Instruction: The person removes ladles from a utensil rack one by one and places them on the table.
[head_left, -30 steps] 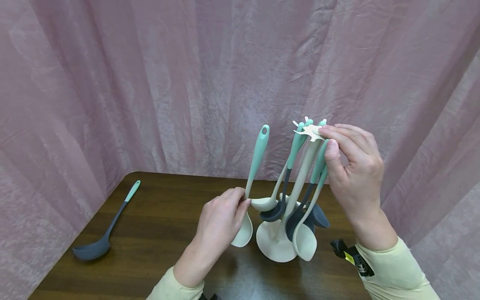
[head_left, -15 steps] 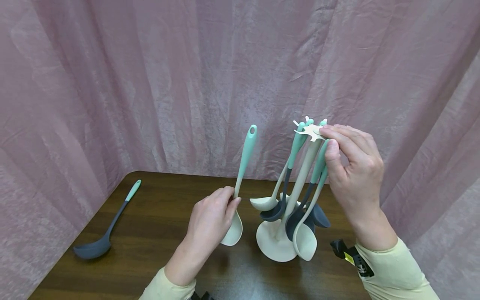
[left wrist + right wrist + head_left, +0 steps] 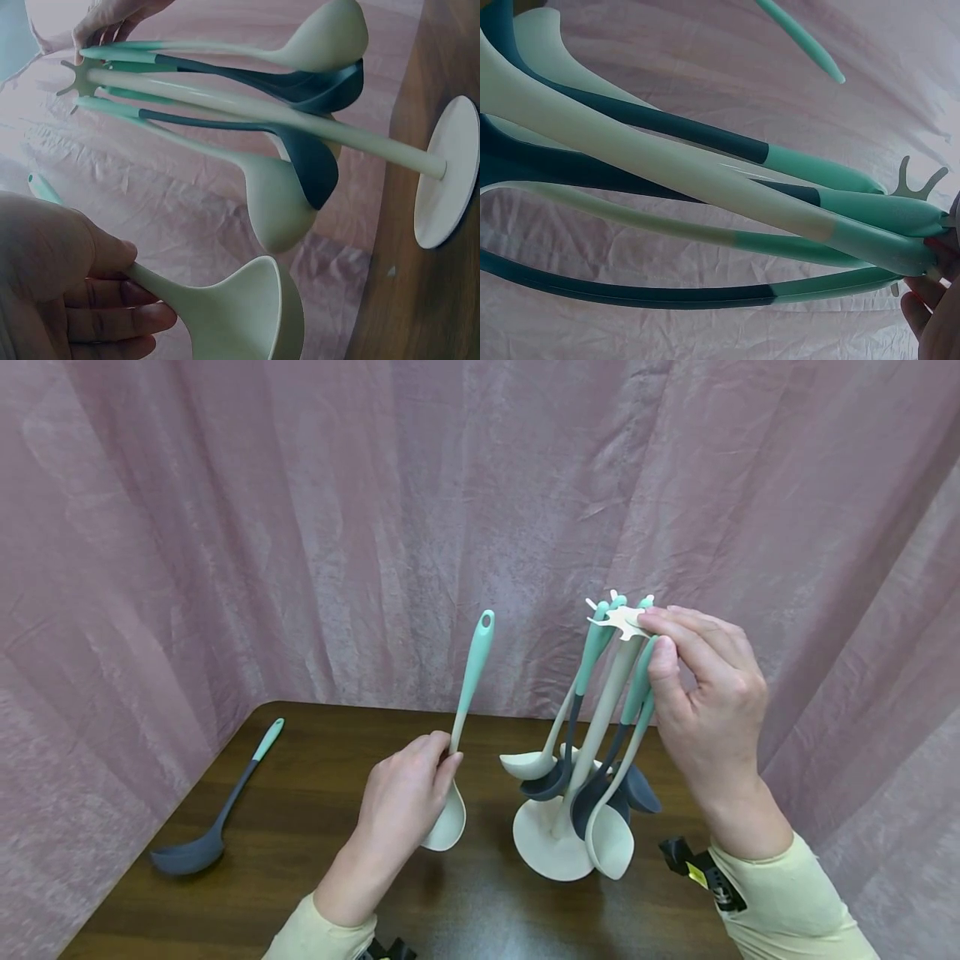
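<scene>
Left hand (image 3: 401, 789) has thumb and fingers clamped on the neck of a smooth cream ladle with a mint-green, hole-ended handle (image 3: 472, 672); ladle is off to the left of the stand, bowl down, handle up and leaning a bit right. Can't tell if the bowl touches the table. Right hand (image 3: 705, 693) pinches the top of a cream stand with a round base, pole and pronged crown (image 3: 540, 847), thumb by a handle end. Cream and dark grey ladles with mint-green handles (image 3: 587, 810) hang around the pole. Another dark grey ladle with a mint-green handle (image 3: 189, 857) lies on the brown wood-grain table (image 3: 322, 768), far left. Pink crinkled curtain (image 3: 375, 527) behind.
</scene>
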`<state>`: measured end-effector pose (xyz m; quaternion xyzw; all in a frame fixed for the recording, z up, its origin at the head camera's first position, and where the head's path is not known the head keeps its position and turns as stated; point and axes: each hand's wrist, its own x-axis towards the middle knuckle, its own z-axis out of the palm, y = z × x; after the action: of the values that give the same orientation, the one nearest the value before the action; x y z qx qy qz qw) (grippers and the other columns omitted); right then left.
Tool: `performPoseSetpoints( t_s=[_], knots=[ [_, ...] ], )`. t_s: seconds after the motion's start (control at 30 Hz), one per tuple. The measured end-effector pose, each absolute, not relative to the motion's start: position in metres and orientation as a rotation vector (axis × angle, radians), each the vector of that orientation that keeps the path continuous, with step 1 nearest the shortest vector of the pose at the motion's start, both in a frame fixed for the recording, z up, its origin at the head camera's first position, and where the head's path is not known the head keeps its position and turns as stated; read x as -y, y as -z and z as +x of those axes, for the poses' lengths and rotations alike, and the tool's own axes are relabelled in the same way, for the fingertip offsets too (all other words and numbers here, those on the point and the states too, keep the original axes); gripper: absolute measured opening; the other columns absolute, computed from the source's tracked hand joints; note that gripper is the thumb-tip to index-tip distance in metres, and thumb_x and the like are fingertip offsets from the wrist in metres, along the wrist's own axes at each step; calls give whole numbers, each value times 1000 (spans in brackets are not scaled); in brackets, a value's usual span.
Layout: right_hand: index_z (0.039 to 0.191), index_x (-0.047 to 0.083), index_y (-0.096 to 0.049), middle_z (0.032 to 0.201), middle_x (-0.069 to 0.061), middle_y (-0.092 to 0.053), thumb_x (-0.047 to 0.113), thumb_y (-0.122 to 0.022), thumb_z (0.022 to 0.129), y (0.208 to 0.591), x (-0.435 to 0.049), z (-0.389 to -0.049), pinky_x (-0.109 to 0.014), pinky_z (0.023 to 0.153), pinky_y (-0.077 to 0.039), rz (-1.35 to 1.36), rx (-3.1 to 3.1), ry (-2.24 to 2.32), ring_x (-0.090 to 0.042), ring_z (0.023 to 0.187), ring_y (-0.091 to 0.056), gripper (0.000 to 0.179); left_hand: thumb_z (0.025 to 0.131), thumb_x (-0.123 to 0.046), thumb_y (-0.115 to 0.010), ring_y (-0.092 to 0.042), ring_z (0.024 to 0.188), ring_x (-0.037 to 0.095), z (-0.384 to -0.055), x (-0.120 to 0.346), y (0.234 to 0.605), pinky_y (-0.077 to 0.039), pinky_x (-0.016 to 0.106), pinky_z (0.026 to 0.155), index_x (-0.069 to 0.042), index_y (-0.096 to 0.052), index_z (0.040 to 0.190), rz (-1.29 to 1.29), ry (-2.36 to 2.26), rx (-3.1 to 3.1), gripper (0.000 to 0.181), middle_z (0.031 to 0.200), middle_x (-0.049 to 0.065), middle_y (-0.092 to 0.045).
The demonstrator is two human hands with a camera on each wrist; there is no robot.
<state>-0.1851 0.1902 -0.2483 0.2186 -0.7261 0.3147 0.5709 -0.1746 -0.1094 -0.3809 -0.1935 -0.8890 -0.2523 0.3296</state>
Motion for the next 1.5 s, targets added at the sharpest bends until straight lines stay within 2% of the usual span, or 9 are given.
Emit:
performPoseSetpoints(
  t_s=[0.67,1.03,1.5],
  knots=[
    [111,3,-86,115,-11,-83,24,-58,105,248,-181,-183,-29,108,-50,506,1662,-785,-38,117,-74,35,98,-7,-85,-51,60,17,-179,143,386,-45,36,53,-10,-68,96,-408,615,2411,17,77,-4,-59],
    [116,5,-86,117,-6,-83,26,-56,107,252,-184,-187,-33,109,-52,524,1667,-776,-30,120,-74,38,99,-8,-84,-52,58,18,-184,159,392,-45,38,51,-8,-68,95,-361,578,2451,16,76,-3,-59],
    [117,5,-86,120,-5,-82,26,-57,107,252,-185,-186,-33,111,-52,520,1660,-783,-29,121,-75,37,99,-9,-83,-53,57,19,-190,176,401,-45,39,50,-6,-69,96,-318,532,2493,14,75,-1,-60]
  ],
)
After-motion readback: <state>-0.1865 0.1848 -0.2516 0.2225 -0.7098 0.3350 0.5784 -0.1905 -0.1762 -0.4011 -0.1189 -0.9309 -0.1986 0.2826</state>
